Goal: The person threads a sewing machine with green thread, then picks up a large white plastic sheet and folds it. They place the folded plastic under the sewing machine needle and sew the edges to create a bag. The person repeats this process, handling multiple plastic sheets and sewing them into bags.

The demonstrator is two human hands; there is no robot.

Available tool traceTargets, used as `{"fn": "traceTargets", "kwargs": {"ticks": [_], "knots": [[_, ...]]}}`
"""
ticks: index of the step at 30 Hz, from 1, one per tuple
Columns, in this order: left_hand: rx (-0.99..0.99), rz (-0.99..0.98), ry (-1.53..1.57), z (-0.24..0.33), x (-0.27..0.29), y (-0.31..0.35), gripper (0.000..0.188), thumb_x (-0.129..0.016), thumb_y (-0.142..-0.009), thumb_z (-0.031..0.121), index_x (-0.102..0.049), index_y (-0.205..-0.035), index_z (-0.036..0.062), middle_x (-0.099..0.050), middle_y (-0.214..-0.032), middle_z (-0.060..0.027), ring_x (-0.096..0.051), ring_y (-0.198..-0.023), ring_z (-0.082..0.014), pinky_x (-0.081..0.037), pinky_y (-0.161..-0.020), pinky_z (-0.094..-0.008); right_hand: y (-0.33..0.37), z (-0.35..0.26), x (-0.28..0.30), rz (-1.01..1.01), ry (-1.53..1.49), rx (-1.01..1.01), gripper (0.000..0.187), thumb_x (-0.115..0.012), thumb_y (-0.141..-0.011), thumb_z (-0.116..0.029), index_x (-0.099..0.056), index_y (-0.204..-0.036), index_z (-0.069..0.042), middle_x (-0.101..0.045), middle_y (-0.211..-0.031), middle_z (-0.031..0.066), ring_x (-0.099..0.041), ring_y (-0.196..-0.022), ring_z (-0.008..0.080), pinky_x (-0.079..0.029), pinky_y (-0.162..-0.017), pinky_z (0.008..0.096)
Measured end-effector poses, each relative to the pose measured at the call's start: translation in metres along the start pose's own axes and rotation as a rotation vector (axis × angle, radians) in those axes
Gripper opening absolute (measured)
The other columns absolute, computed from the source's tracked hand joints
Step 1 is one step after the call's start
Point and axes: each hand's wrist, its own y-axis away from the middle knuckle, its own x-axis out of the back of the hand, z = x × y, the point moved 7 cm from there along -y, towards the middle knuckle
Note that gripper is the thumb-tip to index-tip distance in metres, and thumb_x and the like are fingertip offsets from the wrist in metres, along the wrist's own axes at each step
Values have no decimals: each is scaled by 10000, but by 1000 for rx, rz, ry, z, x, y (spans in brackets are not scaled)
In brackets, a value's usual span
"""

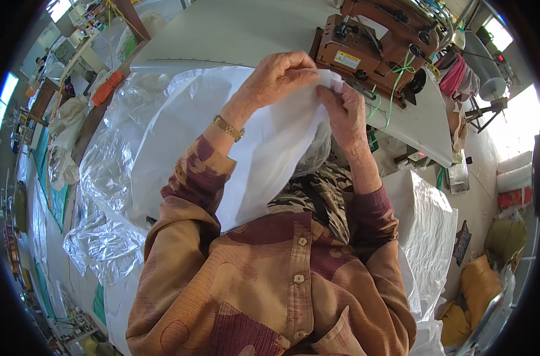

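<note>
A large white sheet point(246, 148), woven plastic or cloth by its look, hangs from the table edge over my lap. Both hands pinch its top edge close to the brown sewing machine point(371, 47). My left hand point(279, 77), with a watch on the wrist, is closed on the edge with its fingers bent over. Just right of it, my right hand point(344, 113) grips the same edge between thumb and fingers near a corner. The fingertips nearly meet, and the fold between them is partly hidden. Green thread point(400, 71) hangs from the machine.
The pale table point(222, 35) carries a ruler strip along its front edge. Clear plastic film point(107, 178) is heaped at my left. A folded white stack point(427, 231) lies at my right. Beyond it are yellow-brown bundles point(480, 285). A pink cloth point(452, 75) hangs behind the machine.
</note>
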Motion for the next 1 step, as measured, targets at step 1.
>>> {"fn": "traceTargets", "kwargs": {"ticks": [1], "knots": [[41, -110, -172, -1, 4, 1, 225, -703, -897, 199, -628, -1021, 28, -633, -816, -19, -569, -751, -83, -485, -692, -225, 0, 0, 2, 6, -1, 1, 205, -626, -930, -158, -669, -1015, 24, -667, -864, -8, -554, -779, 42, -462, -714, 227]]}}
